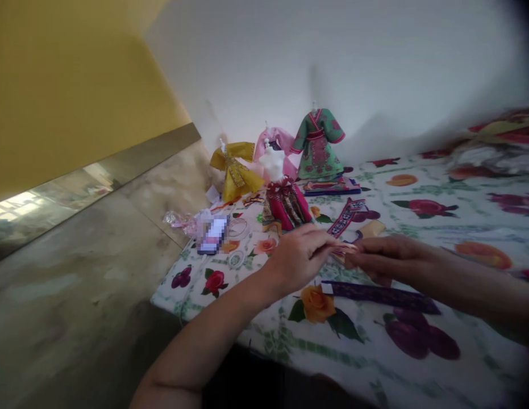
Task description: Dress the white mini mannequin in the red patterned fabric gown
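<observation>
My left hand [302,257] and my right hand [381,258] meet over the table, fingertips closed on a small pale and reddish strip of cloth [343,249]. Its exact kind is partly hidden by the fingers. Just beyond the hands lies a patterned trim [347,216] with dark, white and red bands, and a tan piece [372,229] is beside it. Closer to me, a dark purple ribbon [383,295] with a white end is laid flat. Behind my left hand stands a small white dress form [273,163] wearing a magenta skirt [290,204].
A flowered tablecloth [281,324] covers the table. Small forms at the back wear a yellow dress [236,170], a pink garment [285,139] and a green robe [317,145] above folded trims [332,186]. A phone [213,236] lies left, near ribbon rolls [238,228]; bundled fabric [494,145] sits right.
</observation>
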Tool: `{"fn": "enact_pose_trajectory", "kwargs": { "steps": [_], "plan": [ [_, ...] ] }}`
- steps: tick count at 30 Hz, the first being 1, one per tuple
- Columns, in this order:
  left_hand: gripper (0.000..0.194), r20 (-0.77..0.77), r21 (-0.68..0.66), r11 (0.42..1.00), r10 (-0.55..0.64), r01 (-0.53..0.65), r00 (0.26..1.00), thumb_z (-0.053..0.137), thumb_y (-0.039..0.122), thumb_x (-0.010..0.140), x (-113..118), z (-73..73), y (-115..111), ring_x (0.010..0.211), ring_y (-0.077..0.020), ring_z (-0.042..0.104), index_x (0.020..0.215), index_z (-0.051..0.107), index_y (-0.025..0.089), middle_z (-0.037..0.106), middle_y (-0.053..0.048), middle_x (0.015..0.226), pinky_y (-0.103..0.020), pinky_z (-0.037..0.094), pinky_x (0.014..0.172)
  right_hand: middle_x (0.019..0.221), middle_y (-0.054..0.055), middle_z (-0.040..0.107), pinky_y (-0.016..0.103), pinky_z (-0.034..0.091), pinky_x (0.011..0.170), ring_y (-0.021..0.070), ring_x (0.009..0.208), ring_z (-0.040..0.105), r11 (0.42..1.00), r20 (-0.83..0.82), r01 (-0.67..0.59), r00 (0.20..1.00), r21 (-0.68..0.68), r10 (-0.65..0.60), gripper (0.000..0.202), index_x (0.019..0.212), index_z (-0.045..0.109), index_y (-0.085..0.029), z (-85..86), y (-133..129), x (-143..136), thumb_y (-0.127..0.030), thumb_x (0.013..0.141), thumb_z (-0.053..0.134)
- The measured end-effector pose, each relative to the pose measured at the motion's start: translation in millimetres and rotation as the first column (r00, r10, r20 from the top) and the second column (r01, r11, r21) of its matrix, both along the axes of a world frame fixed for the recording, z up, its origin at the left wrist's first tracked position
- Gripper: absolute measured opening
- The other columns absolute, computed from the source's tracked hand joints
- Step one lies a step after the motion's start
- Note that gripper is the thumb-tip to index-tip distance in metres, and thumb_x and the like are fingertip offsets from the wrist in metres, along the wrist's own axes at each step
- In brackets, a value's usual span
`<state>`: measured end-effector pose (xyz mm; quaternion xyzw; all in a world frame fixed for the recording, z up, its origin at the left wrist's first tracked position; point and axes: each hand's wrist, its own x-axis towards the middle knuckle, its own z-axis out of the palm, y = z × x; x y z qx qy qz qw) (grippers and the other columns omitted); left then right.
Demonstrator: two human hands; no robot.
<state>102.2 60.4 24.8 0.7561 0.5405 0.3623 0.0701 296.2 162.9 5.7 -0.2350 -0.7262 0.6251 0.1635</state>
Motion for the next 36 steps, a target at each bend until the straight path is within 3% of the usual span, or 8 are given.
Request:
{"fn": "enact_pose_trajectory", "kwargs": {
  "steps": [2,5,9,14,19,27,31,36],
  "plan": [
    [0.016,-0.032,0.009,1.000,0.013,-0.013,0.999,0.056,0.022,0.094,-9.0,0.7,-4.5,0.085,-0.0158,0.065,0.096,0.072,0.018,0.070,-0.005,0.091,-0.029,0.052,0.079,0.064,0.002,0.051,0.031,0.038,0.057,0.0166,0.061,0.045,0.986,0.014,-0.097,0.995,0.132,0.096,0.037,0.067,0.063,-0.023,7.7,2.4,-13.0,-0.055,0.085,0.062],
    [0.017,-0.046,0.004,0.998,0.070,-0.070,0.996,0.058,0.022,0.093,-23.3,1.6,-12.8,0.081,-0.0160,0.064,0.097,0.073,0.017,0.069,-0.006,0.087,-0.029,0.051,0.073,0.077,0.004,0.059,0.031,0.040,0.063,0.0171,0.069,0.049,0.983,-0.040,-0.139,0.989,0.120,0.145,0.037,0.075,0.065,-0.022,14.4,1.4,-32.6,-0.054,0.090,0.057],
    [0.014,0.009,-0.019,0.980,0.200,-0.200,0.980,0.060,0.021,0.091,-39.7,1.8,-24.0,0.072,-0.0149,0.061,0.096,0.073,0.018,0.066,-0.004,0.080,-0.027,0.048,0.066,0.098,0.007,0.065,0.031,0.045,0.071,0.0173,0.080,0.055,0.980,-0.143,-0.137,0.983,-0.143,0.117,0.028,0.090,0.070,-0.020,14.6,-9.1,-59.7,-0.047,0.088,0.061],
    [0.015,-0.001,0.051,0.950,0.309,-0.309,0.951,0.058,0.023,0.091,-52.1,-1.4,-32.7,0.079,-0.0169,0.062,0.099,0.069,0.017,0.067,-0.005,0.087,-0.029,0.050,0.071,0.108,0.007,0.068,0.034,0.048,0.092,0.0198,0.104,0.060,0.847,-0.339,-0.170,0.941,-0.503,-0.012,0.014,0.088,0.072,-0.022,4.3,-22.3,-92.2,-0.034,0.085,0.066],
    [0.030,-0.171,0.120,0.935,0.351,-0.334,0.921,0.069,0.040,0.085,-62.5,-7.4,-35.3,0.088,-0.0196,0.060,0.103,0.063,0.016,0.062,-0.006,0.092,-0.034,0.051,0.080,0.098,0.006,0.068,0.027,0.050,0.082,0.0140,0.089,0.061,0.743,-0.357,-0.179,0.930,-0.645,-0.086,0.014,0.086,0.071,-0.017,-4.5,-33.1,-117.9,-0.025,0.090,0.060],
    [0.023,-0.248,-0.037,0.935,0.334,-0.353,0.909,0.053,0.037,0.095,-83.7,-10.4,-43.7,0.087,-0.0196,0.058,0.093,0.060,0.015,0.059,-0.006,0.091,-0.034,0.050,0.078,0.091,0.004,0.067,0.028,0.047,0.084,0.0117,0.079,0.058,0.710,-0.359,-0.184,0.928,-0.680,-0.104,0.007,0.081,0.070,-0.016,-4.9,-48.0,-142.1,-0.022,0.085,0.068],
    [0.024,-0.147,0.017,0.917,0.397,-0.399,0.906,0.063,0.040,0.089,-95.2,-11.4,-47.6,0.089,-0.0194,0.059,0.095,0.061,0.017,0.059,-0.006,0.095,-0.032,0.052,0.077,0.101,0.006,0.068,0.029,0.046,0.082,0.0139,0.086,0.059,0.697,-0.359,-0.171,0.924,-0.696,-0.132,0.006,0.087,0.072,-0.017,-3.9,-52.3,-156.5,-0.021,0.083,0.069],
    [0.016,0.012,0.030,0.867,0.497,-0.497,0.868,0.068,0.025,0.081,-110.0,-12.1,-49.7,0.083,-0.0165,0.063,0.095,0.066,0.018,0.063,-0.006,0.098,-0.027,0.053,0.070,0.104,0.006,0.067,0.031,0.045,0.084,0.0153,0.089,0.057,0.678,-0.375,-0.169,0.911,-0.715,-0.169,0.007,0.087,0.073,-0.018,-0.5,-66.3,-180.0,-0.022,0.084,0.067]
  ]
}}
